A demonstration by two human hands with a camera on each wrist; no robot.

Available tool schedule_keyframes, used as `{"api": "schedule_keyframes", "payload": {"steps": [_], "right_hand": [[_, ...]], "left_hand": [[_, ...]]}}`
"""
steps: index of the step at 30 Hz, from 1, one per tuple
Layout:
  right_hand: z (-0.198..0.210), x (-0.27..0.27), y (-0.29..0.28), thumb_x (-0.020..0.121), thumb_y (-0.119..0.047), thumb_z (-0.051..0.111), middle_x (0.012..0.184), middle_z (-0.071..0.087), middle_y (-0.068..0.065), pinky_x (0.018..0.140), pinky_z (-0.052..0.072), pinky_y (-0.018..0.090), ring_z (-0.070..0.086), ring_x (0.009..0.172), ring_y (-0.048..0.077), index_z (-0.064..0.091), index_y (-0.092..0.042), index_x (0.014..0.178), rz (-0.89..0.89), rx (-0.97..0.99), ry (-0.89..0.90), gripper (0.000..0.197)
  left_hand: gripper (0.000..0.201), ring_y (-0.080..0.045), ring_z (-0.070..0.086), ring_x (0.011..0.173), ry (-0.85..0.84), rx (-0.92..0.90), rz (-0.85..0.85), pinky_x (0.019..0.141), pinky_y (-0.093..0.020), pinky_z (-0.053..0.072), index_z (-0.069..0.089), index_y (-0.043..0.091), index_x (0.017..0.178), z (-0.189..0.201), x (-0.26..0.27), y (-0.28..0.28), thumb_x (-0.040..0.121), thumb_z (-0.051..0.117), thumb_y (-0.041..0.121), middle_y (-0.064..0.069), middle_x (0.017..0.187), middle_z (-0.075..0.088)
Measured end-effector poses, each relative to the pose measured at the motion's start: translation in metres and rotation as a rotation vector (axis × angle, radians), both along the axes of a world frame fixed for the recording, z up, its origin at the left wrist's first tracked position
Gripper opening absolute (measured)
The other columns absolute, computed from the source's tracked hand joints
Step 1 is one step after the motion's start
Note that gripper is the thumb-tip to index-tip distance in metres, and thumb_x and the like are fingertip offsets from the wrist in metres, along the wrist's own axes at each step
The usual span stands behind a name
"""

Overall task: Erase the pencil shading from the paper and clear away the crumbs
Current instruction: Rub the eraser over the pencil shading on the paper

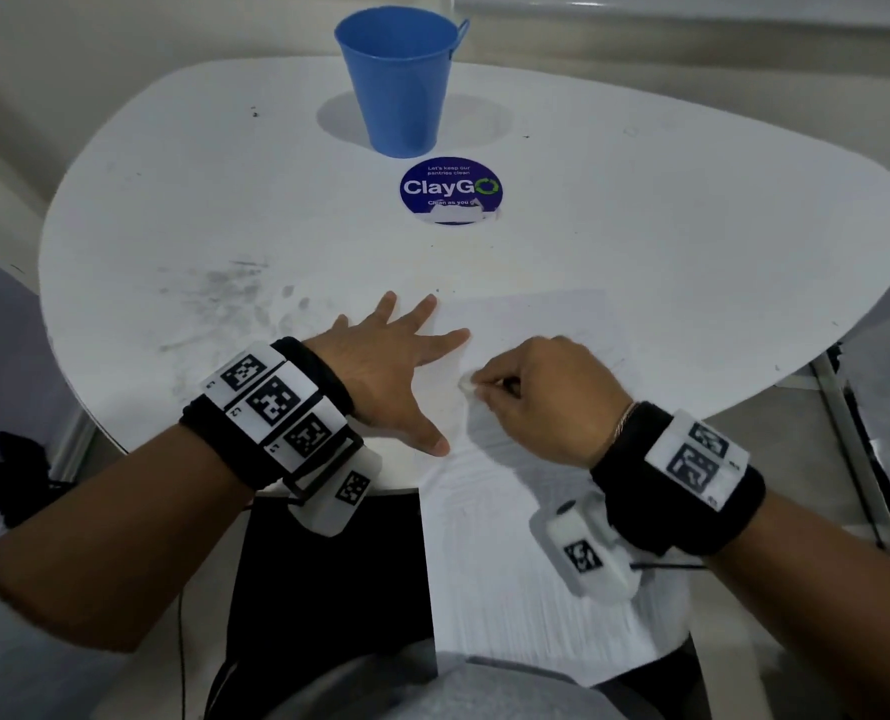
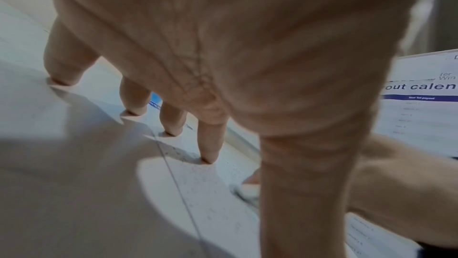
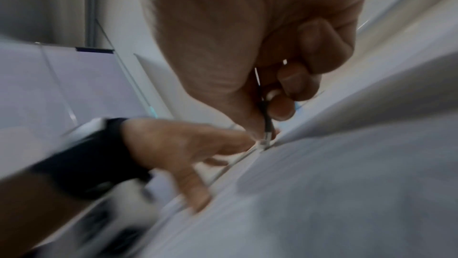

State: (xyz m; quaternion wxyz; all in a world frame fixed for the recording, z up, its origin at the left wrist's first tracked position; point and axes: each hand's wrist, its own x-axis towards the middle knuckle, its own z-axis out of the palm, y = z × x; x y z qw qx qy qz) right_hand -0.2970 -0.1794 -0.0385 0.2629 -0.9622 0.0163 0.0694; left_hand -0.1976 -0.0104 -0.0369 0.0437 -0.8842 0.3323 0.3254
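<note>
A white sheet of paper (image 1: 536,537) lies on the white table (image 1: 666,226) at its near edge and hangs over toward my lap. My left hand (image 1: 396,371) lies flat with fingers spread, pressing the paper's left edge; its straight fingertips (image 2: 207,156) press down beside fine dark crumbs (image 2: 188,156). My right hand (image 1: 476,389) pinches a small whitish eraser (image 1: 465,384) against the paper, just right of the left thumb. In the right wrist view the pinched thing looks like a thin dark stick with a metal end (image 3: 266,137). Any pencil shading is too faint to make out.
A blue bucket (image 1: 398,80) stands at the table's far side, behind a round blue ClayGo sticker (image 1: 450,192). Grey smudges (image 1: 224,288) mark the table's left part. A printed calendar sheet (image 2: 426,105) shows in the left wrist view. Something black (image 1: 11,475) lies on the floor at left.
</note>
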Motion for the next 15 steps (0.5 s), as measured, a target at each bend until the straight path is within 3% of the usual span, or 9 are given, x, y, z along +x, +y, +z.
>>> {"api": "schedule_keyframes", "payload": {"steps": [2,3,4,7,8,11,13,15], "right_hand": [[0.003,-0.010,0.012,0.094,-0.031,0.061,0.063,0.060,-0.036,0.069,0.045,0.022,0.054,0.059,-0.004,0.076,-0.035,0.103,0.100,0.019,0.065,0.019],[0.004,-0.011,0.013,0.094,-0.030,0.061,0.059,0.053,-0.039,0.067,0.040,0.021,0.048,0.054,-0.006,0.076,-0.036,0.104,0.108,0.003,0.070,0.019],[0.005,-0.008,0.011,0.094,-0.029,0.061,0.067,0.053,-0.040,0.067,0.039,0.021,0.048,0.055,-0.005,0.076,-0.036,0.105,0.092,-0.015,0.056,0.019],[0.005,0.000,0.002,0.094,-0.026,0.061,0.094,0.070,-0.024,0.074,0.047,0.025,0.066,0.080,0.010,0.077,-0.033,0.104,-0.012,-0.022,-0.011,0.020],[0.005,-0.001,0.004,0.094,-0.025,0.060,0.093,0.070,-0.023,0.073,0.048,0.025,0.067,0.083,0.014,0.077,-0.032,0.103,-0.008,-0.022,-0.016,0.020],[0.007,-0.013,0.020,0.094,-0.026,0.061,0.079,0.068,-0.024,0.069,0.047,0.025,0.062,0.071,0.010,0.078,-0.032,0.099,0.122,-0.004,0.030,0.019],[0.005,-0.008,0.016,0.094,-0.029,0.062,0.086,0.070,-0.022,0.070,0.046,0.024,0.058,0.069,0.005,0.077,-0.034,0.101,0.099,-0.013,0.025,0.018],[0.001,0.001,0.005,0.094,-0.030,0.062,0.096,0.073,-0.020,0.076,0.051,0.026,0.064,0.081,0.006,0.077,-0.033,0.103,0.008,0.001,-0.005,0.018]], "left_hand": [[0.122,-0.022,-0.028,0.151,-0.003,0.000,-0.003,0.123,-0.059,-0.001,-0.011,0.057,0.153,0.000,-0.001,0.000,0.067,0.073,0.076,0.016,0.162,-0.030],[0.121,-0.022,-0.028,0.151,-0.006,0.001,-0.005,0.123,-0.060,0.000,-0.011,0.056,0.153,0.000,-0.001,0.000,0.067,0.073,0.076,0.016,0.162,-0.030],[0.121,-0.022,-0.028,0.151,-0.008,-0.001,-0.005,0.123,-0.059,0.000,-0.011,0.056,0.152,0.000,-0.001,0.000,0.067,0.073,0.076,0.016,0.163,-0.029],[0.120,-0.021,-0.028,0.151,-0.001,-0.008,0.003,0.123,-0.058,-0.002,-0.010,0.057,0.152,0.001,-0.001,0.000,0.068,0.073,0.076,0.016,0.162,-0.029],[0.120,-0.021,-0.028,0.151,0.002,-0.007,0.003,0.123,-0.058,-0.002,-0.010,0.057,0.153,0.002,-0.001,0.000,0.068,0.073,0.076,0.016,0.162,-0.029],[0.120,-0.022,-0.028,0.151,0.007,-0.006,0.001,0.123,-0.059,-0.002,-0.010,0.056,0.153,0.002,-0.002,0.000,0.069,0.074,0.075,0.016,0.163,-0.029],[0.121,-0.022,-0.028,0.151,0.006,-0.003,-0.002,0.123,-0.060,-0.002,-0.010,0.056,0.153,0.003,-0.001,0.000,0.069,0.074,0.075,0.015,0.163,-0.030],[0.121,-0.022,-0.028,0.151,0.013,-0.002,-0.001,0.123,-0.060,-0.002,-0.011,0.055,0.153,0.003,-0.002,0.000,0.069,0.073,0.076,0.014,0.162,-0.030]]}}
